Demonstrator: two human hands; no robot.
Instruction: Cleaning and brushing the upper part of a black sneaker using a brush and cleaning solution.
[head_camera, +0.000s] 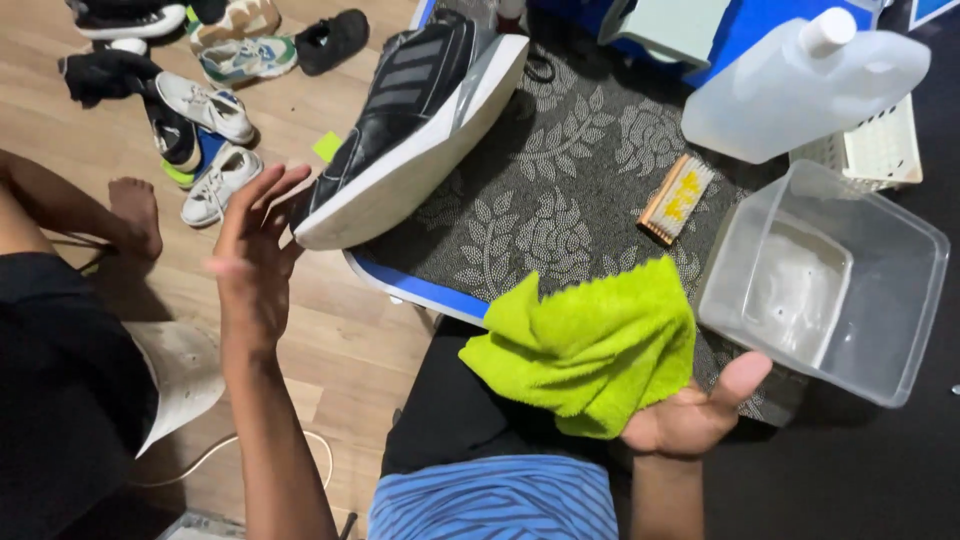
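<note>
My right hand (690, 415) holds a lime-green microfibre cloth (590, 345) low in the middle of the view, thumb pointing up toward a clear plastic tub. My left hand (252, 255) is raised with its fingers spread, holding nothing. Its fingertips are close to the heel of a black sneaker with a white sole (415, 125), which lies tilted on a grey leaf-patterned mat (560, 190).
The clear plastic tub (825, 285) with a little water stands at right. Behind it lie a translucent white jug (800, 85) and a white basket (880, 150). A wooden brush (677, 198) rests on the mat. Several shoes (205, 105) lie on the wooden floor at top left.
</note>
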